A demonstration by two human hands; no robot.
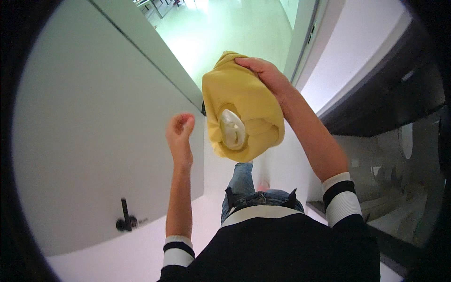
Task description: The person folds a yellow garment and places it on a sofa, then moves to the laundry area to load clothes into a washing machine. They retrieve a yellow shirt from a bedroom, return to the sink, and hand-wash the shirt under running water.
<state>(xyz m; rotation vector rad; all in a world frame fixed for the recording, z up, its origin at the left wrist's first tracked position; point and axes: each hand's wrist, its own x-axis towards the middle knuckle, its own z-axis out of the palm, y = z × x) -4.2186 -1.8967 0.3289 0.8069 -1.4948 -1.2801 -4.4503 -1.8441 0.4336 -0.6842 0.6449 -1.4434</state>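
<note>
My right hand [269, 75] grips the upper right edge of a soft yellow pouch [246, 95], which looks like a tissue holder, in front of me. Out of an oval opening near its lower left pokes a crumpled white piece [232, 128], perhaps tissue. Some fingers of this hand are hidden behind the pouch. To the left of the pouch, apart from it, my left hand [181, 135] is raised with its fingers curled; whether something small is between them cannot be made out.
A pale door [98, 123] with a black handle [125, 215] stands at the left. Ahead, a doorway shows a bright floor [229, 31] and part of a table [158, 8]. On the right are a dark panel [384, 88] and a dim, glassy or reflective area [398, 183].
</note>
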